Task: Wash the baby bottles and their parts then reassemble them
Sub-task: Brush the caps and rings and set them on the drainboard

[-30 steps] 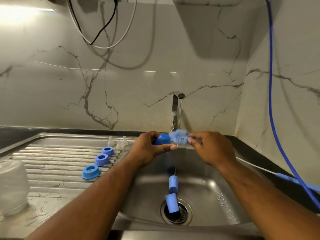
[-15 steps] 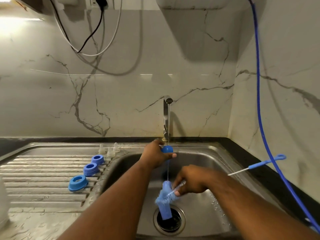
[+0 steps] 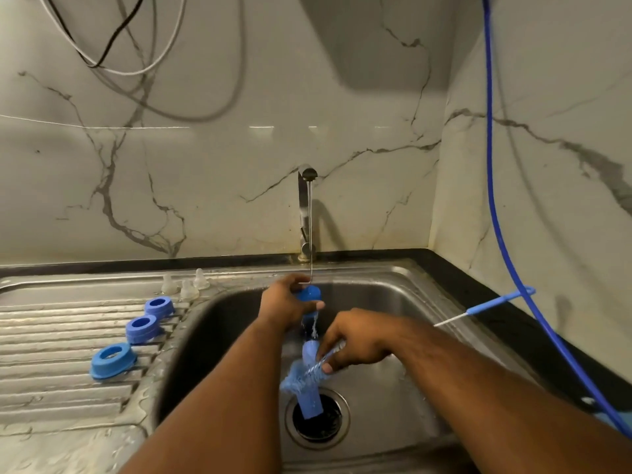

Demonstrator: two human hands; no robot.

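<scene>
My left hand (image 3: 285, 306) grips a blue bottle cap (image 3: 308, 294) under the thin stream from the tap (image 3: 305, 213). Lower in the basin, my right hand (image 3: 355, 340) holds the wire stem of a blue bottle brush (image 3: 301, 374), bristles down over the drain. Two blue caps (image 3: 310, 398) lie in the basin, one under my right hand and one by the drain (image 3: 318, 419). Three blue collar rings (image 3: 140, 329) stand in a row on the drainboard, with three clear teats (image 3: 186, 285) behind them.
The steel sink (image 3: 393, 388) has a ribbed drainboard (image 3: 51, 336) to its left. A thin blue-handled brush (image 3: 485, 304) lies on the dark counter at right. A blue hose (image 3: 496, 200) hangs down the right wall. Cables hang at the upper left.
My right hand came down from the tap with the brush and now holds it low over the drain. My left hand moved the cap under the water stream.
</scene>
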